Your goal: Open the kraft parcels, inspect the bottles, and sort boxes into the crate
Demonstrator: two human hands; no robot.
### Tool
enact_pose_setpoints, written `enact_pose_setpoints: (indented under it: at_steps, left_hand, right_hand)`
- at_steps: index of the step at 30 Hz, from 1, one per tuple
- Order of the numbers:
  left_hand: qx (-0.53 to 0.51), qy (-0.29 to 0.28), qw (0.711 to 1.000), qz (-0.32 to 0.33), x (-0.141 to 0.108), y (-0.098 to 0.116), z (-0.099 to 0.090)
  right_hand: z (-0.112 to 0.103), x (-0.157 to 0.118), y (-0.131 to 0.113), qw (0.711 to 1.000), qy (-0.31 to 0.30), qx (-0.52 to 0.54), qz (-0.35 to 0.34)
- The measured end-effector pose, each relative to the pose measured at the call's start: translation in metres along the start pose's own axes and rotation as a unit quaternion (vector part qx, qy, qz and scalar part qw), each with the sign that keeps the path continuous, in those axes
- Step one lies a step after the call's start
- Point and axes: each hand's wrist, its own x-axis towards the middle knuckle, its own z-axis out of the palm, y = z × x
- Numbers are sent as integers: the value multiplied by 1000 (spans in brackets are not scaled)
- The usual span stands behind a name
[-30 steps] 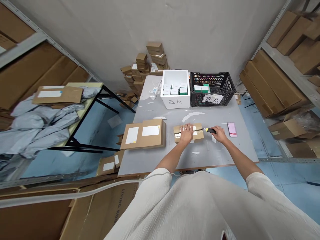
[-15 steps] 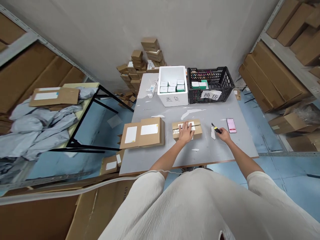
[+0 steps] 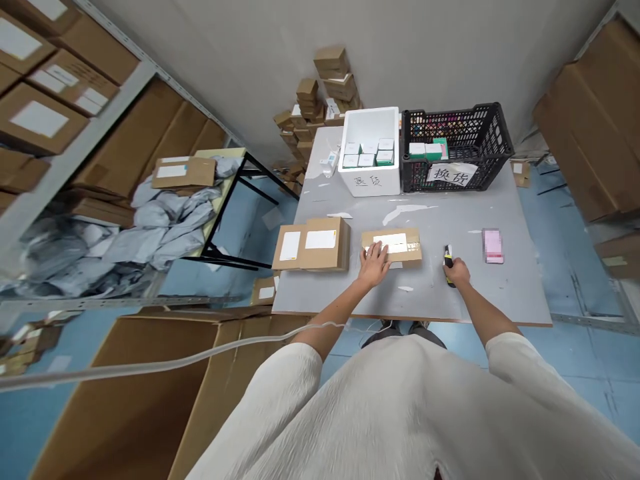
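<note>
A small brown carton (image 3: 413, 253) with a white label on top lies on the grey table (image 3: 330, 293). Spread over its left end is my left hand (image 3: 374, 265), fingers apart and touching the top. To the right, my right hand (image 3: 457, 272) is closed round a yellow and black utility knife (image 3: 448, 257), whose tip points away from me, low over the table. A phone (image 3: 493, 246) with a pink screen lies right of that hand. Two brown boxes (image 3: 327, 260) with white labels are left of the carton.
A white foam box (image 3: 369, 183) and a black crate (image 3: 463, 153), both holding small white-green boxes, stand at the table's back. Grey parcels (image 3: 175, 220) cover a side table on the left. A cable (image 3: 225, 347) crosses in front; a large open carton (image 3: 125, 393) is lower left.
The view has shifted, with more of the left side showing. The small carton has turned, its label facing differently. My left hand now lies at its left end. The knife has swung to point forward.
</note>
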Motion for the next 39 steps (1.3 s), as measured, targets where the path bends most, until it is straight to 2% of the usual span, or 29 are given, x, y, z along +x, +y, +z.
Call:
enact_pose_setpoints:
  at_steps: [3, 6, 8, 12, 14, 16, 21, 26, 29, 34, 37, 39]
  left_hand:
    - [-1, 10, 1000, -9, -5, -9, 0]
    - [-17, 36, 999, -31, -6, -22, 1]
    - [-42, 61, 996, -53, -3, -31, 2]
    - [-115, 98, 985, -78, 7, -43, 1]
    - [-156, 97, 982, -54, 12, -45, 1]
    - [-183, 93, 978, -32, 17, -45, 2]
    - [-214, 86, 973, -8, 25, -42, 12]
    - [-257, 123, 959, -15, 25, -40, 23]
    - [-270, 121, 955, -11, 25, -41, 23]
    - [-254, 87, 963, 6, 25, -45, 13]
    - [-242, 72, 968, 21, 24, -46, 9]
    - [-232, 68, 970, 23, 22, -46, 8]
  right_hand:
    - [6, 4, 5, 1000, 30, -5, -1]
    - [4, 8, -5, 995, 73, 19, -58]
    - [0, 12, -23, 988, 79, 57, -121]
    - [-4, 13, -72, 965, 38, 128, -226]
    - [-5, 7, -92, 957, 18, 148, -250]
    - [-5, -1, -103, 957, 2, 158, -245]
    - [-14, -26, -98, 960, 16, 159, -231]
    - [-26, -37, -86, 959, 39, 143, -241]
    - [-32, -35, -91, 950, 54, 139, -273]
    - [-41, -21, -113, 936, 73, 94, -332]
    - [-43, -11, -125, 939, 43, 41, -337]
    - [-43, -5, -130, 949, 11, 15, -315]
